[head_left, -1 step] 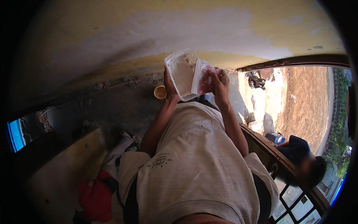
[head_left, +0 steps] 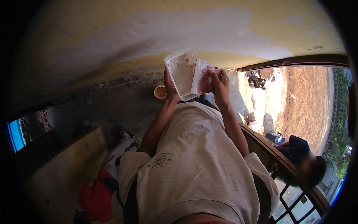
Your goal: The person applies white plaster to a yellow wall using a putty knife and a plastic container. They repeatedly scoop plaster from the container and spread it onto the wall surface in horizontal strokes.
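Observation:
A clear rectangular plastic tub (head_left: pixel 182 80), smeared with whitish paste, is held up in front of me near the wall. My left hand (head_left: pixel 169 85) is closed round its left side. In my right hand (head_left: pixel 220 84) is a flat red scraper (head_left: pixel 202 77) with a pale edge, streaked with the same paste. The scraper lies over the tub's right side, and my thumb presses on its face. Some of my right fingers are hidden behind it.
A yellow wall (head_left: pixel 123 22) with a broad whitish patch rises ahead. An orange-yellow container (head_left: pixel 160 92) stands on the dark floor. At right, a doorway opens onto sunlit ground; a person in dark blue (head_left: pixel 296 149) is there. Another person in red (head_left: pixel 96 198) is at lower left.

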